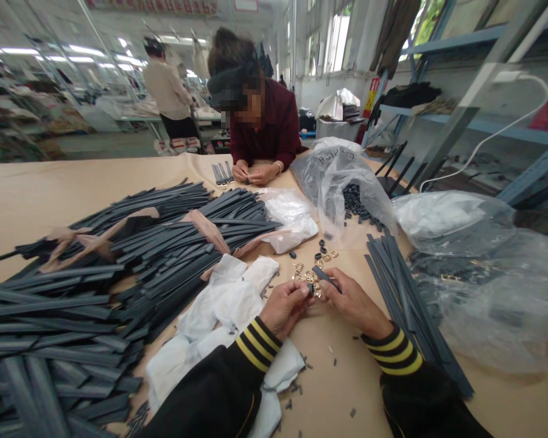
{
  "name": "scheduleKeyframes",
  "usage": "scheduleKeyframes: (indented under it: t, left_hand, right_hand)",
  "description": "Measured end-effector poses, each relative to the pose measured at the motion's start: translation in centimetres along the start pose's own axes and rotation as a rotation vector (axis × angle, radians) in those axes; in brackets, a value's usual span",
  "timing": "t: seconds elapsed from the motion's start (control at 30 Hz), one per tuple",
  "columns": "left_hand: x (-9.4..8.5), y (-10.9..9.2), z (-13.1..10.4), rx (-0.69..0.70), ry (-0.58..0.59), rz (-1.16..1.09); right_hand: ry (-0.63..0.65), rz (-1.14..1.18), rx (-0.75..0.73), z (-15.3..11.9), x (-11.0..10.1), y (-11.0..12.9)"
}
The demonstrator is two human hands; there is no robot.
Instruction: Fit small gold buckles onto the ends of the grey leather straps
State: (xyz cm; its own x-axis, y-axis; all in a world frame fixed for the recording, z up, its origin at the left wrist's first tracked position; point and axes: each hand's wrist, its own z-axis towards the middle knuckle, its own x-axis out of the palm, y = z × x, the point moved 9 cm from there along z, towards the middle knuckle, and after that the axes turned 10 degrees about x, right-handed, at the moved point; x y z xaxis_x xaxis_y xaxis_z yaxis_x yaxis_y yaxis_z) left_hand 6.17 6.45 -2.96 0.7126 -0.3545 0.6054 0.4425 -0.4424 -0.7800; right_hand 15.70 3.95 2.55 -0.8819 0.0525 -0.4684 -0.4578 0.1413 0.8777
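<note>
My left hand [284, 309] is closed, pinching a small dark loop [311, 289] between thumb and fingertips. Close beside it, my right hand [354, 302] grips a short dark grey strap [325, 278], which slants up and left out of the fingers. The fingers partly hide both pieces, so I cannot tell whether strap and loop touch. Just beyond my fingertips lie several gold buckles [298, 268]. A few loose black loops [322, 243] rest a little farther off.
Bundles of dark straps [196, 243] fill the left side, near crumpled white cloth [228, 292]. More straps [404, 292] lie right, beside clear plastic bags [488, 286]. An open bag [329, 176] spills black loops. Across the table, a person in maroon [274, 121] handles small parts.
</note>
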Motion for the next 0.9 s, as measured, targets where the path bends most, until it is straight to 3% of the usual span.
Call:
scheduleKeyframes:
  t: [0.17, 0.33, 0.5, 0.63, 0.73, 0.9]
  left_hand:
    - [-1.3, -0.2, 0.4, 0.012, -0.086, -0.017]
    - [-1.5, -0.6, 0.7, 0.096, -0.061, 0.097]
    - [-0.9, -2.2, 0.2, 0.335, 0.008, 0.641]
    - [1.0, -3.7, -1.0, 0.526, 0.033, 0.962]
    - [1.1, -3.7, -0.9, 0.504, 0.032, 0.835]
    - [-1.0, -2.5, 0.3, 0.336, -0.061, 0.491]
  right_hand:
    - [0.08, -0.042, 0.03, 0.0, 1.1, -0.4]
    - [0.105, -0.16, -0.028, -0.1, 1.9, 0.0]
    - [0.131, -0.243, -0.035, -0.2, 2.1, -0.5]
    - [0.123, -0.144, -0.079, -0.2, 2.3, -0.2]
    - [0.101, -0.067, -0.047, -0.1, 2.6, -0.3]
    - [0.109, -0.056, 0.012, 0.0, 3.1, -1.0]
